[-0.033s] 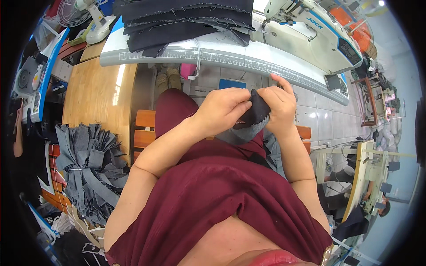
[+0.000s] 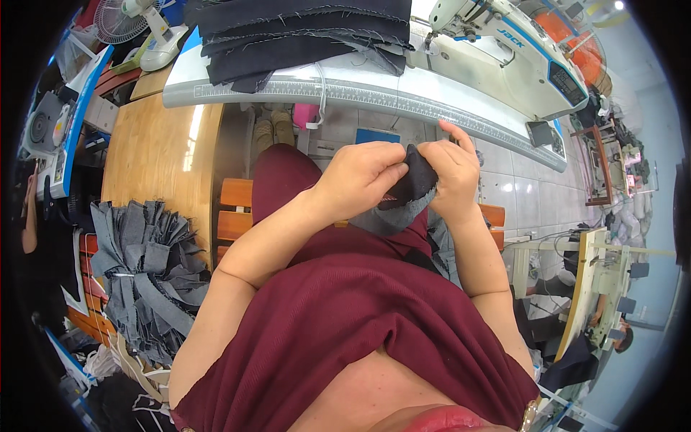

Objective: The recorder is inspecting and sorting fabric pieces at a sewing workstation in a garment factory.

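Note:
Above my lap, in front of the table edge, I hold a small dark denim piece between both hands. Its paler grey underside shows along the frayed lower edge. My left hand pinches the piece's upper left side between thumb and fingers. On the other side my right hand is closed on its upper right, with one finger sticking out toward the table. The two hands nearly meet at the top of the cloth. My fingertips hide part of the fold.
A stack of dark denim pieces lies on the white sewing table, left of a sewing machine. A ruler strip runs along its front edge. At left are a wooden table, a tied denim bundle and a fan.
Almost nothing differs. Both hands keep their grip on the denim piece, whose lower folds have shifted very slightly.

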Demonstrator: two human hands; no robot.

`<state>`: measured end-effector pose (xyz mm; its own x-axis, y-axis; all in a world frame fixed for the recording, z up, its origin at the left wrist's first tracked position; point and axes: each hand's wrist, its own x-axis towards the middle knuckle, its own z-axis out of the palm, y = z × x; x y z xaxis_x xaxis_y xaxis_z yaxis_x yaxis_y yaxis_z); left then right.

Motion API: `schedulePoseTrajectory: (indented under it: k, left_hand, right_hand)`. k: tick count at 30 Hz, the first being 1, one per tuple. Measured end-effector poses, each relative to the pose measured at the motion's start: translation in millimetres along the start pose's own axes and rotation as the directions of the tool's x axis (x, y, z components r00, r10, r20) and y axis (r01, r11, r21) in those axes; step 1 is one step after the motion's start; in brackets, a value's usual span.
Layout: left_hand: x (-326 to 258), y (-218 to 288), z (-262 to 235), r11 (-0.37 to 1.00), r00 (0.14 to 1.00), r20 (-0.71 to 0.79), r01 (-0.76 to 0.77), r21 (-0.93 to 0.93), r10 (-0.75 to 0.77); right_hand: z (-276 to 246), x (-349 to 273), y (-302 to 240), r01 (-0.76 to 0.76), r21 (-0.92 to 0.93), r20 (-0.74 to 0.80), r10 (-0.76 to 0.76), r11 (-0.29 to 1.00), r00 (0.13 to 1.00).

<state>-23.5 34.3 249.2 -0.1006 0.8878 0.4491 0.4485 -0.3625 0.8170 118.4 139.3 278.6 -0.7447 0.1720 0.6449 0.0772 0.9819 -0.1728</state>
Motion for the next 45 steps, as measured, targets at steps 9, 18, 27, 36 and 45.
schedulePoseTrajectory:
  k: [9, 18, 27, 36, 45]
  left_hand:
    - [-9, -5, 1, 0.989, 0.991, 0.120, 0.073, -0.131, -0.057]
    - [-11, -6, 6, 0.992, 0.996, 0.067, 0.064, -0.108, -0.056]
    - [0, -10, -9, 0.871, 0.914, 0.341, 0.341, -0.353, -0.219]
    - [-4, 0, -12, 0.795, 0.891, 0.435, 0.358, -0.490, -0.133]
    - [-3, -1, 0, 0.963, 0.973, 0.230, 0.055, -0.265, 0.008]
  right_hand:
    - [-9, -3, 5, -0.030, 0.079, 0.211, 0.012, 0.996, 0.978]
    - [9, -13, 12, -0.044, 0.101, 0.027, 0.042, 0.994, 0.999]
    - [-7, -15, 3, -0.128, 0.293, 0.175, 0.079, 0.947, 0.981]
    - [-17, -34, 1, -0.136, 0.601, 0.231, -0.008, 0.787, 0.973]
    - [-16, -39, 3, -0.222, 0.578, 0.202, 0.126, 0.785, 0.971]
